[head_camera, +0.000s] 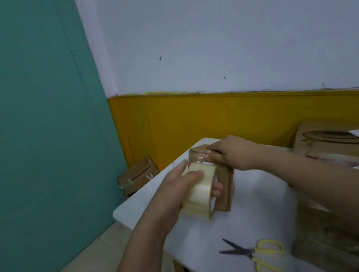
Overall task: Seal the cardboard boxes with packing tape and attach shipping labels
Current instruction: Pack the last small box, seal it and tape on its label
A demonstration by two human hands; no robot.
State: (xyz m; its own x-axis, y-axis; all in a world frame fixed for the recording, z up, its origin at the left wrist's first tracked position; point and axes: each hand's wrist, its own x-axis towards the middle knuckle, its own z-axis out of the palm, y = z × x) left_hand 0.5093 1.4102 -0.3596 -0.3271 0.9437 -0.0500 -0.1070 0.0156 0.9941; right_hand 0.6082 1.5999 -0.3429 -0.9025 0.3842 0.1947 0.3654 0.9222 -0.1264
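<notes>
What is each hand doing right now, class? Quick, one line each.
Left hand: holds the tape roll, fingers curled round it.
Right hand: presses the tape end onto the small box; whether it pinches cannot be told.

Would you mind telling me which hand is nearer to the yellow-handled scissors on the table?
Left. The left hand, holding the tape roll, is above the scissors; the right hand rests farther back on the small cardboard box.

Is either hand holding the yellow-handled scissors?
No, the yellow-handled scissors lie untouched on the white table.
</notes>
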